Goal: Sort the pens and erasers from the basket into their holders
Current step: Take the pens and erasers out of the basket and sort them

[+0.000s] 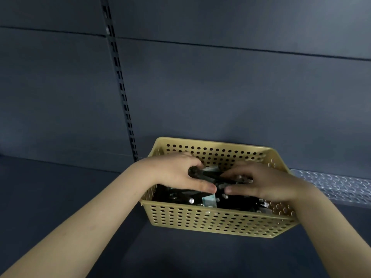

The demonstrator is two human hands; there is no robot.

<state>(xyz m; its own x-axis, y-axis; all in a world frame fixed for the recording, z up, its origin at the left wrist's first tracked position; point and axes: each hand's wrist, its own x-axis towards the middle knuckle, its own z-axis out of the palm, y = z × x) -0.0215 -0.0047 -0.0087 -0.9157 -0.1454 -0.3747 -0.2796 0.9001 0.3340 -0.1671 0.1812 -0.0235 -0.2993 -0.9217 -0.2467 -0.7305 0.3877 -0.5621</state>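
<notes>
Pens (pixel 202 175) in basket (pixel 200 221); left hand (pixel 176 173) grips bunch, right hand (pixel 267 183) pinches same bunch beside it.

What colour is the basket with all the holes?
Pale yellow plastic basket, dotted with round holes; head view.

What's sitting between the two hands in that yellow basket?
In the head view, black pens fill the gap between the left hand and the right hand, inside the basket; a pale block, likely an eraser, shows just below the thumbs.
</notes>
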